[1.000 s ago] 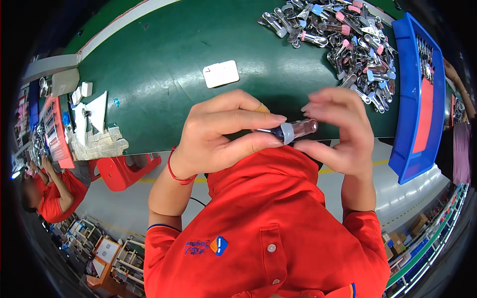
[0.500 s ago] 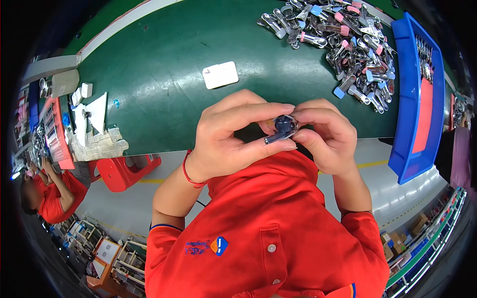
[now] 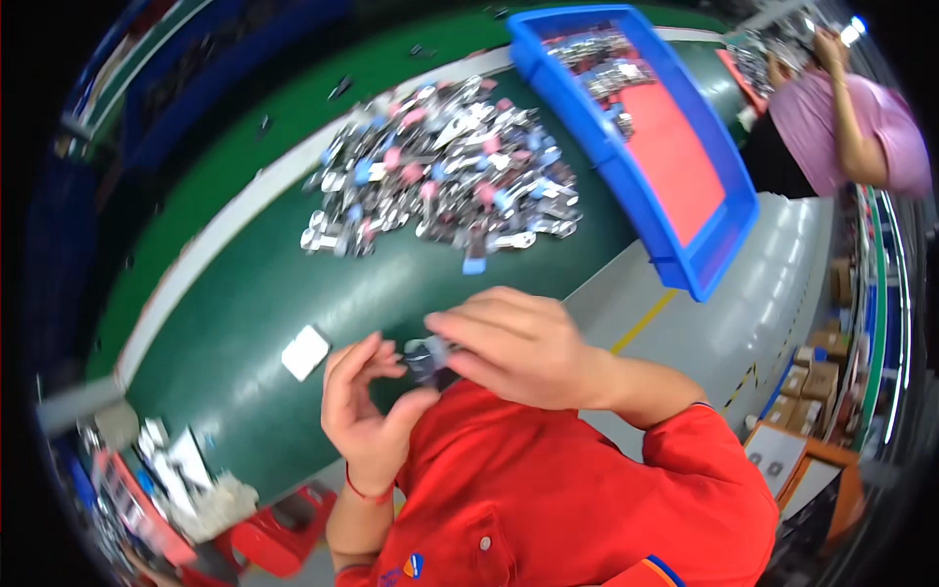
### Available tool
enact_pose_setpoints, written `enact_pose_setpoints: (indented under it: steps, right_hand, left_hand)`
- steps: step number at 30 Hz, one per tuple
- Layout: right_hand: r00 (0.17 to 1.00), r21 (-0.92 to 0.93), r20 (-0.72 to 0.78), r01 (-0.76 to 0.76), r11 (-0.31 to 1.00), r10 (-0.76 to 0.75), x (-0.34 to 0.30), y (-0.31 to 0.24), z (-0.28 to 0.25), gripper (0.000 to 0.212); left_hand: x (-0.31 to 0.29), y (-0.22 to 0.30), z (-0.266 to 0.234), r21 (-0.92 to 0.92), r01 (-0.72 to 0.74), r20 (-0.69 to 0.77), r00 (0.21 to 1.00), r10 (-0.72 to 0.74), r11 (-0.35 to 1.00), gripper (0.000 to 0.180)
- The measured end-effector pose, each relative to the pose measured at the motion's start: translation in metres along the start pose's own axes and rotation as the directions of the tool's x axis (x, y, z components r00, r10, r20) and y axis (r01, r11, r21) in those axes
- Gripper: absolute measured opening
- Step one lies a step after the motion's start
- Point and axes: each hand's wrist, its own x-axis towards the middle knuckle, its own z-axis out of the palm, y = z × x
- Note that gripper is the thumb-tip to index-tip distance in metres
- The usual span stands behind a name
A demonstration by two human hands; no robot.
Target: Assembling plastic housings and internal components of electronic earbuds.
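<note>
A small dark clip [image 3: 423,362] with shiny metal parts is between my hands, blurred by motion. My right hand [image 3: 528,350] pinches it from the right between thumb and fingers. My left hand [image 3: 367,416] is at its left with curled fingers and thumb apart, the thumb tip close below the clip. Whether that thumb touches it I cannot tell. Beyond my hands lies a heap of metal clips [image 3: 430,186] with pink, blue and dark ends.
A blue tray [image 3: 699,279] with a pink-red bottom holds rows of clips at the right. A white card [image 3: 305,352] lies on the green table [image 3: 235,323]. At the left are white scraps [image 3: 186,460] and a red stool [image 3: 279,533]. Another person in pink [image 3: 831,132] works at far right.
My view has swung right, bringing the heap and blue tray nearer the middle. The left fingers have spread away from the clip, while the right hand keeps its pinch.
</note>
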Motion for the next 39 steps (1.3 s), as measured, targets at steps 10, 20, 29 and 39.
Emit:
enact_pose_setpoints:
  steps: [10,20,29,39]
  right_hand:
    - [0.648,-0.442,-0.138,-0.717,0.539,0.749,0.019,0.212,-0.204,0.029]
    - [0.772,-0.764,-0.069,-0.448,0.464,0.631,0.065,0.259,-0.245,0.043]
    - [0.853,0.058,0.367,0.377,0.925,-0.371,0.306,0.041,0.226,0.030]
    - [0.886,-0.207,0.447,0.240,0.949,-0.127,0.351,0.055,0.335,0.025]
  left_hand:
    - [0.010,-0.013,-0.019,0.031,0.128,0.157,0.979,-0.131,0.991,0.027]
    - [-0.015,-0.025,-0.103,0.195,0.097,-0.151,0.986,-0.068,0.976,0.018]
    - [-0.015,-0.016,-0.110,0.658,0.038,-0.237,0.959,0.158,0.752,0.052]
    - [-0.006,-0.024,-0.099,0.664,-0.023,-0.113,0.985,0.130,0.747,0.061]
